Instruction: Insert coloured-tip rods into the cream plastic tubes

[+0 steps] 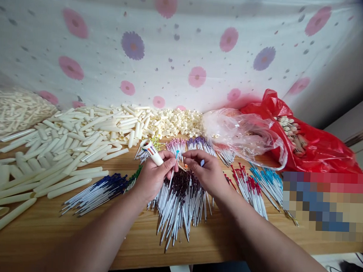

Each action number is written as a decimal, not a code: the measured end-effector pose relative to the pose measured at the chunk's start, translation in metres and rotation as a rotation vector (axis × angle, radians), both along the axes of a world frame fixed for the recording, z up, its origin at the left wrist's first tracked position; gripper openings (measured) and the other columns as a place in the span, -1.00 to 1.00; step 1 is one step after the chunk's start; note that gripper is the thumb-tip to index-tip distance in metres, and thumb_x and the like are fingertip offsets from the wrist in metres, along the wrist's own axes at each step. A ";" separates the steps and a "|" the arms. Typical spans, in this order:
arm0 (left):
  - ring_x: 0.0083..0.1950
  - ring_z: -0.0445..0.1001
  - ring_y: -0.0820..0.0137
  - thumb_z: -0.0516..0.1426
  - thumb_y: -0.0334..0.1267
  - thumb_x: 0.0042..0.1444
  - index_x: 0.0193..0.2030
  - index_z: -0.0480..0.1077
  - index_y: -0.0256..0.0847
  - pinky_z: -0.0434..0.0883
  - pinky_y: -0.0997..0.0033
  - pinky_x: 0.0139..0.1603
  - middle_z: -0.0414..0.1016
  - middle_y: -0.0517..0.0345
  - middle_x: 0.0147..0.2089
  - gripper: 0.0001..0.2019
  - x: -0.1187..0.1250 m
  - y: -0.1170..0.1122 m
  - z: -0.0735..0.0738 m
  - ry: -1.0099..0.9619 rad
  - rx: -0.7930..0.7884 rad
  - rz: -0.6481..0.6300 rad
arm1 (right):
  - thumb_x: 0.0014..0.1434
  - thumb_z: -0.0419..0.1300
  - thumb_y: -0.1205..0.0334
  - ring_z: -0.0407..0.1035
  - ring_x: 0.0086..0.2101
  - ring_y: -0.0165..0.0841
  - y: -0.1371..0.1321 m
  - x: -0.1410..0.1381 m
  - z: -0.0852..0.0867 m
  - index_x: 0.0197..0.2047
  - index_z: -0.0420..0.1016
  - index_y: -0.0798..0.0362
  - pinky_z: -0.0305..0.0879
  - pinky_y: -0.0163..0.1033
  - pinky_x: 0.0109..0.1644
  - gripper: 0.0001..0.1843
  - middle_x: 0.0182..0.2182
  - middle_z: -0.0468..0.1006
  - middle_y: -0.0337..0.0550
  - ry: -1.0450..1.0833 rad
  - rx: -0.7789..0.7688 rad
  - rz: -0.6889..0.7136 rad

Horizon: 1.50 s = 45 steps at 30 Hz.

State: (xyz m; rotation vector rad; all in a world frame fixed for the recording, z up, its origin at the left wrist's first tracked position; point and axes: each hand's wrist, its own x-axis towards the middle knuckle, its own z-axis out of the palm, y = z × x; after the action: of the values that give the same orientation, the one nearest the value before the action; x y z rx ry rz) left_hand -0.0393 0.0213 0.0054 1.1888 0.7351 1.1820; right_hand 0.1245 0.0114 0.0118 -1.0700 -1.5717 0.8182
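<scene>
In my left hand [152, 178] is a white pen barrel [153, 154], tilted, with several coloured pieces showing at its upper end. The same hand's thumb and fingers also pinch a pen refill [171, 180] with a light blue head and white tube. My right hand [207, 172] is beside that head, its thumb and index finger drawn together; whether something small is between them is hidden. Below both hands fans out a pile of dark brown-headed refills [179, 207]. Blue-headed refills [97, 192] lie to the left, red-headed refills [251, 190] to the right.
Cream tubes [62, 151] cover the table's left side. Small cream parts [176, 122] are heaped at the back. A clear plastic bag [244, 132] and a red bag [321, 145] of parts stand back right. Light blue-headed refills [266, 180] lie farther right. A flowered sheet [172, 52] hangs behind.
</scene>
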 end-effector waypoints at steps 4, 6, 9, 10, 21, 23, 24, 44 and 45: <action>-0.61 0.15 0.63 0.23 -0.18 0.04 -0.39 0.34 -0.26 0.10 0.60 -0.59 0.35 0.27 -0.55 -0.80 0.002 -0.002 -0.001 0.003 -0.033 -0.086 | 0.14 0.18 0.26 0.45 -0.27 -0.40 0.003 0.002 -0.004 -0.10 0.52 0.02 0.38 -0.20 -0.14 -0.76 -0.27 0.59 -0.15 0.110 0.091 0.007; -0.62 0.12 0.63 0.24 -0.17 0.02 -0.40 0.33 -0.26 0.09 0.61 -0.60 0.32 0.28 -0.57 -0.78 0.002 -0.003 0.000 -0.014 -0.071 -0.135 | 0.15 0.18 0.29 0.45 -0.27 -0.40 0.003 0.004 -0.003 -0.11 0.54 0.00 0.39 -0.19 -0.14 -0.77 -0.27 0.59 -0.16 0.064 0.168 0.047; -0.63 0.05 0.65 0.28 -0.18 -0.03 -0.39 0.33 -0.26 0.07 0.62 -0.61 0.28 0.31 -0.60 -0.77 0.001 -0.004 0.001 -0.083 -0.164 -0.235 | 0.15 0.20 0.31 0.45 -0.28 -0.42 0.003 0.008 0.001 -0.18 0.56 -0.02 0.39 -0.22 -0.14 -0.82 -0.30 0.59 -0.18 0.031 0.259 0.139; -0.64 0.03 0.65 0.29 -0.19 -0.04 -0.39 0.33 -0.25 0.06 0.62 -0.61 0.27 0.31 -0.61 -0.76 0.001 -0.004 0.001 -0.106 -0.203 -0.281 | 0.15 0.21 0.31 0.45 -0.29 -0.44 0.003 0.010 0.002 -0.20 0.57 -0.02 0.39 -0.24 -0.16 -0.84 -0.32 0.58 -0.19 0.041 0.275 0.180; -0.63 0.11 0.59 0.28 -0.04 -0.05 -0.38 0.40 -0.23 0.05 0.54 -0.61 0.30 0.25 -0.60 -0.72 -0.004 -0.004 -0.006 0.006 -0.154 -0.452 | 0.16 0.21 0.20 0.38 -0.38 -0.46 -0.004 0.018 0.015 -0.34 0.48 0.05 0.35 -0.29 -0.27 -0.89 -0.42 0.49 -0.21 -0.041 0.320 0.415; -0.56 0.21 0.54 0.24 -0.04 0.01 -0.36 0.43 -0.22 0.14 0.51 -0.55 0.35 0.21 -0.55 -0.74 -0.004 0.000 -0.008 0.138 0.005 -0.287 | 0.16 0.20 0.23 0.38 -0.39 -0.46 -0.007 0.022 0.018 -0.37 0.42 0.05 0.34 -0.29 -0.29 -0.90 -0.44 0.46 -0.22 -0.011 0.285 0.379; -0.51 0.27 0.51 0.23 -0.06 0.03 -0.36 0.44 -0.22 0.19 0.49 -0.49 0.39 0.19 -0.51 -0.76 -0.004 0.003 -0.009 0.227 0.100 -0.185 | 0.16 0.20 0.25 0.38 -0.39 -0.45 -0.009 0.024 0.019 -0.38 0.41 0.05 0.34 -0.29 -0.31 -0.91 -0.45 0.46 -0.23 0.022 0.280 0.346; -0.32 0.35 0.35 0.16 -0.20 0.11 -0.36 0.45 -0.19 0.30 0.35 -0.25 0.37 0.17 -0.39 -0.88 0.000 0.011 -0.007 0.623 0.569 0.192 | 0.08 0.19 0.47 0.52 -0.36 -0.40 -0.064 0.025 0.060 -0.27 0.43 0.07 0.49 -0.36 -0.27 -0.85 -0.41 0.59 -0.11 -0.242 0.779 -0.085; -0.32 0.35 0.35 0.17 -0.21 0.10 -0.36 0.45 -0.19 0.30 0.35 -0.25 0.37 0.17 -0.38 -0.89 0.000 0.011 -0.007 0.622 0.572 0.194 | 0.08 0.19 0.47 0.52 -0.35 -0.38 -0.063 0.023 0.058 -0.25 0.42 0.06 0.50 -0.34 -0.27 -0.83 -0.41 0.59 -0.11 -0.227 0.788 -0.095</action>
State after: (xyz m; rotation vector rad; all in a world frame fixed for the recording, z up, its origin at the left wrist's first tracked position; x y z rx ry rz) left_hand -0.0394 0.0327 -0.0020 2.0536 1.0234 1.2279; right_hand 0.1476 -0.0517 0.0694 -0.6523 -1.7852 -0.0264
